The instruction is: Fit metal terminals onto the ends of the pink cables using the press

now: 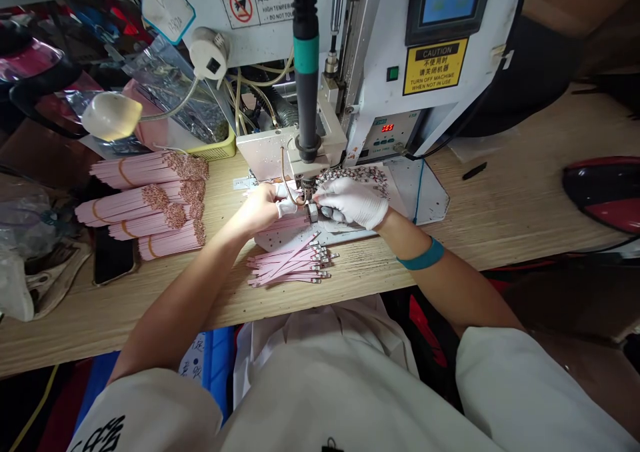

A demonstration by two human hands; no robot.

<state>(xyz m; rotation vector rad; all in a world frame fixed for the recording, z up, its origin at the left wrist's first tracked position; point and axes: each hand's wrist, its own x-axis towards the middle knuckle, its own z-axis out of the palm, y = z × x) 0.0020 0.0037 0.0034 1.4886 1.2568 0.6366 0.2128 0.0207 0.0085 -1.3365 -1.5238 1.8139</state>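
Left hand [257, 209] and gloved right hand [353, 202] pinching a metal piece [313, 212] under a soldering iron [307, 85], few loose pink leads [287, 265] seemingly done, many banded bundles [145, 205] seemingly left.

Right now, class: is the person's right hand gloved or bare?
Gloved: the right hand is covered up to the wrist by a white glove.

Five banded bundles of pink cable [125, 171], one gloved right hand [353, 203], one left hand [260, 209]
One loose pile of pink cables [287, 265], one teal wristband [421, 254], one yellow caution label [435, 66], one green button [393, 73], one red digital readout [387, 128], one phone [113, 255]
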